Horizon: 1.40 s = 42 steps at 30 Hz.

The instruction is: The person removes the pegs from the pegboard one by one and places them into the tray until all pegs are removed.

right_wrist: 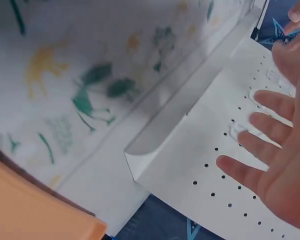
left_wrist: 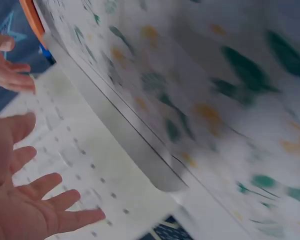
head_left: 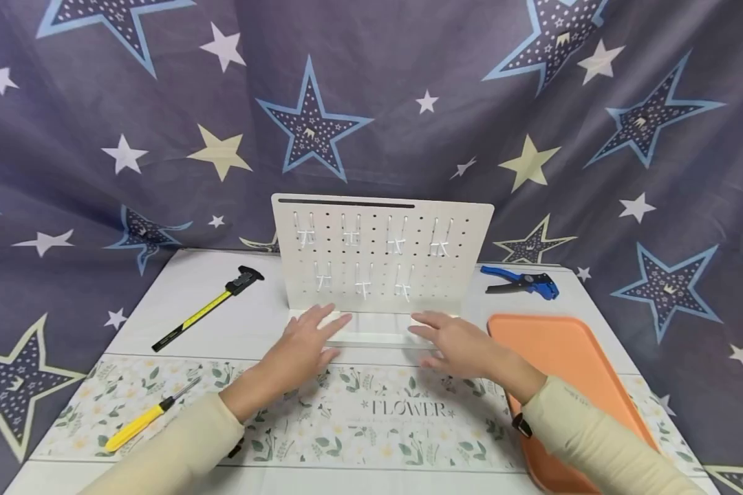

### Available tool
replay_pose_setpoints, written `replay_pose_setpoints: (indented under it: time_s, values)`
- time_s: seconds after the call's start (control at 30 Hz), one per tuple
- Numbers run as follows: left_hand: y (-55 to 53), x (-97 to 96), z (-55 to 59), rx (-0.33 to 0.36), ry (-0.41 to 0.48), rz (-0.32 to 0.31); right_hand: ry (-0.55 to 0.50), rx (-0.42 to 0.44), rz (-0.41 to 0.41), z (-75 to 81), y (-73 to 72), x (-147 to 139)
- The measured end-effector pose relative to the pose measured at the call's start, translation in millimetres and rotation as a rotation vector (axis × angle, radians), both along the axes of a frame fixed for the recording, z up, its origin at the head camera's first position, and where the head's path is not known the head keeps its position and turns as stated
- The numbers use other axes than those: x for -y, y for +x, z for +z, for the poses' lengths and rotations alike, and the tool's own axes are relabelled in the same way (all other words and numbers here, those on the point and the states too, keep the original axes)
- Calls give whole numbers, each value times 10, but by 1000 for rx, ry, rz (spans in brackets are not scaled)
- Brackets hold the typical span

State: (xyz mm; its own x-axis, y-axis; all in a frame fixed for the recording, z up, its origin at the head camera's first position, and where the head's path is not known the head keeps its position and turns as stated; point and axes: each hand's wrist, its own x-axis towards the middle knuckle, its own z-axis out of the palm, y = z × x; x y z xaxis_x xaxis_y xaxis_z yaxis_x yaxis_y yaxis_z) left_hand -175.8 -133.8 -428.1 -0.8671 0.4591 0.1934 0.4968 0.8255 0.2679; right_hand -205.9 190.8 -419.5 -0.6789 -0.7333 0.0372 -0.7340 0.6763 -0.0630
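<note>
A white pegboard (head_left: 380, 258) stands upright at the back of the table, with several clear hooks (head_left: 399, 244) fixed in two rows and a shallow ledge at its foot. My left hand (head_left: 300, 347) hovers before the board's lower left, fingers spread, holding nothing. In front of the lower right is my right hand (head_left: 458, 342), also with spread fingers and nothing in it. Both wrist views show the palms apart from the board, the left hand (left_wrist: 35, 200) and the right hand (right_wrist: 275, 145) facing it with fingers extended. Whether any fingertip touches the ledge, I cannot tell.
Left of the board lies a black and yellow caliper (head_left: 207, 309). A yellow-handled screwdriver (head_left: 142, 423) is nearer on the left. Blue wire strippers (head_left: 523, 282) lie at the back right, behind an orange tray (head_left: 547, 337). A star-patterned curtain (head_left: 371, 158) hangs behind the table.
</note>
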Motion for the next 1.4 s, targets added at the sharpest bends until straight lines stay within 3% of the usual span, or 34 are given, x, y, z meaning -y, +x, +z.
replay_pose_setpoints:
  time_s: [0.1, 0.27, 0.4, 0.53, 0.67, 0.8, 1.1, 1.4]
  values:
    - [-99, 173, -34, -57, 115, 64, -74, -82, -92, 40, -82, 35]
    - [-349, 446, -9, -50, 348, 274, -271, -198, -219, 4, -324, 125]
    - [-571, 584, 64, -35, 543, 415, -378, -292, -250, -73, -535, 190]
    - [-773, 634, 125, -14, 688, 488, -399, -370, -243, -153, -690, 233]
    - [-911, 615, 163, -1, 764, 502, -384, -409, -235, -216, -761, 272]
    - [-987, 573, 182, 8, 786, 500, -383, -429, -249, -259, -792, 315]
    - [-1079, 576, 197, -30, 766, 484, -418, -495, -238, -308, -810, 393]
    - [-1159, 641, 148, -21, 775, 444, -447, -586, -215, -354, -845, 430]
